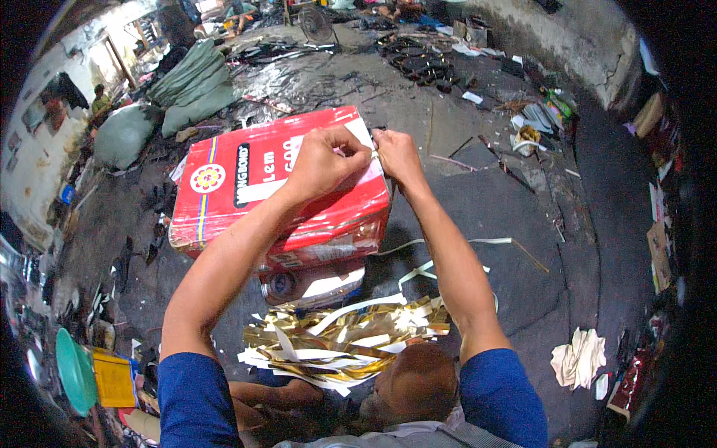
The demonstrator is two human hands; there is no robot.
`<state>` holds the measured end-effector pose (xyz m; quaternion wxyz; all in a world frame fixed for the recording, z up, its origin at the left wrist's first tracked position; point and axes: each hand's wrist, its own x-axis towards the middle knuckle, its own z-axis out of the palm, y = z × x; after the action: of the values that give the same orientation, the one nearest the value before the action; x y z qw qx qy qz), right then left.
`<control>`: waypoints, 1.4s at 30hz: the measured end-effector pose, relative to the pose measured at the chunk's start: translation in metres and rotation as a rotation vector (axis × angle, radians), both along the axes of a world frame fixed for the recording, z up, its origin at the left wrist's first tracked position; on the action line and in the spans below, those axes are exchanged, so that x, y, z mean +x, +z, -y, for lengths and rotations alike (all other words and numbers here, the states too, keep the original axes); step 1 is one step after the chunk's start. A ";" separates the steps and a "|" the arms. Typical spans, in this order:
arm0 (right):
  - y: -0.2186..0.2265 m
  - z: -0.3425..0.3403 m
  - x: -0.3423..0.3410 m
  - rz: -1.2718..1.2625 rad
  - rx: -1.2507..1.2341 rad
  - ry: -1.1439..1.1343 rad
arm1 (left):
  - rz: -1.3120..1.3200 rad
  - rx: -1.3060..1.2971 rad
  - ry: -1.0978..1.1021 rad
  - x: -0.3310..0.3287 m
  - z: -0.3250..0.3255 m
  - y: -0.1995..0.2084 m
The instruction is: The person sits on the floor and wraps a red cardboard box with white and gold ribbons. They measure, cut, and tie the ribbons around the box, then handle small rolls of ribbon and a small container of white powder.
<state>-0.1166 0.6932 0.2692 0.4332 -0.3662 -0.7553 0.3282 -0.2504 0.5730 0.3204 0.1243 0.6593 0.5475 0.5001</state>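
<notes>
In front of me a red cardboard box (258, 160) with white panels stands tilted, its lower side over a can-like container (314, 285). My left hand (328, 160) is closed in a pinch above the right part of the box top. Beside it, at the box's right edge, my right hand (397, 158) is closed too. Their fingertips nearly meet around a small pale piece, too small to name. Nearer to me lies a heap of gold and white strips (343, 340). A loose white strip (489, 240) runs along the floor right of the box.
At the far left are a grey-green sheet (196, 82) and a stuffed sack (128, 136). A fan (317, 25) stands far back. Dark scraps (422, 63) litter the floor. A crumpled cream cloth (579, 358) lies right; a green basin (75, 372) and yellow crate (113, 377) stand left.
</notes>
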 end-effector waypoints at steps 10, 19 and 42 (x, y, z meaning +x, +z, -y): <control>-0.067 -0.016 0.010 -0.048 -0.024 0.001 | -0.028 -0.067 0.013 0.002 0.003 0.004; -0.130 -0.014 0.015 -0.105 -0.256 -0.059 | -0.013 -0.024 -0.035 -0.002 -0.002 0.001; -0.223 -0.044 0.057 0.027 -0.336 -0.256 | 0.033 0.021 -0.093 0.000 -0.001 0.001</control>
<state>-0.0597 0.7372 0.0458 0.3938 -0.5305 -0.6432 0.3870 -0.2499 0.5739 0.3212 0.1495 0.6770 0.5086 0.5105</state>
